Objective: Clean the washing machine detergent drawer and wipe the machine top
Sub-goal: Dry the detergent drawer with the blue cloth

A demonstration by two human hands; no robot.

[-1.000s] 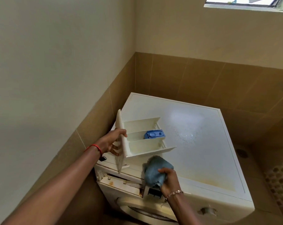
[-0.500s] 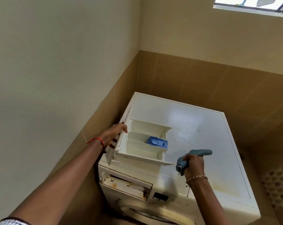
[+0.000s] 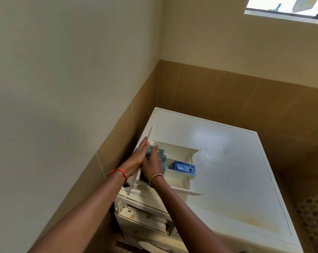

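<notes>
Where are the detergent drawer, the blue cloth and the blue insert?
detergent drawer (image 3: 178, 149), head view, far side wall.
blue cloth (image 3: 162, 159), head view, bunched edge inside the drawer.
blue insert (image 3: 184, 168), head view, top face.
</notes>
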